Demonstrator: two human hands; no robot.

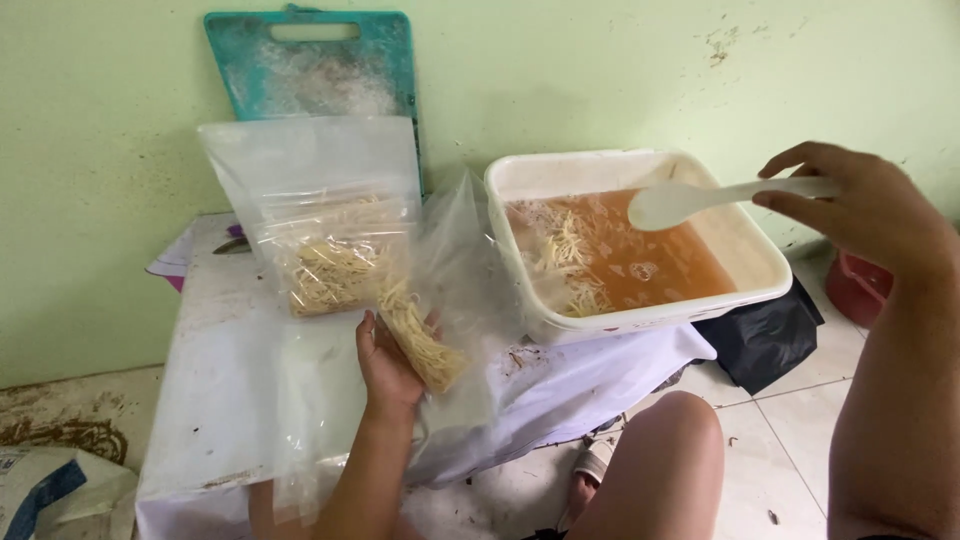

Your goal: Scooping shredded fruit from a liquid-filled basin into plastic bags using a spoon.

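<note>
Nearest to us, our bare knee (665, 450) rises over the tiled floor (800, 440), and a sandal (592, 462) shows just left of it, under the edge of the worktop (230, 400). At the near left a grey and blue sack (50, 495) lies on the floor.

Our left hand (385, 362) comes up over the near edge of the worktop, palm up, its grip curled round a clear plastic bag (440, 290) with a clump of pale noodles (420, 335) lying in it, right against our palm. The bag hangs open and crumpled above the hand, just left of the tub.

Just beyond, to the left, a second clear bag (320, 210) stands upright on the worktop, with noodles heaped in its lower half. A white cloth covers the worktop and hangs over its near side.

To the right, a white rectangular tub (740, 240) sits on the worktop, holding orange broth (650, 260) with noodles sunk at its left end. Our right hand (860, 205) hovers at the tub's right side, its grip pinching the handle of a white plastic spoon (690, 200), whose bowl hangs above the broth, clear of it. A black bag (765, 335) lies below the tub's right corner, and a red basin (855, 290) sits on the floor further right.

Farthest off, a teal cutting board (310, 65) leans against the pale green wall (600, 70).
</note>
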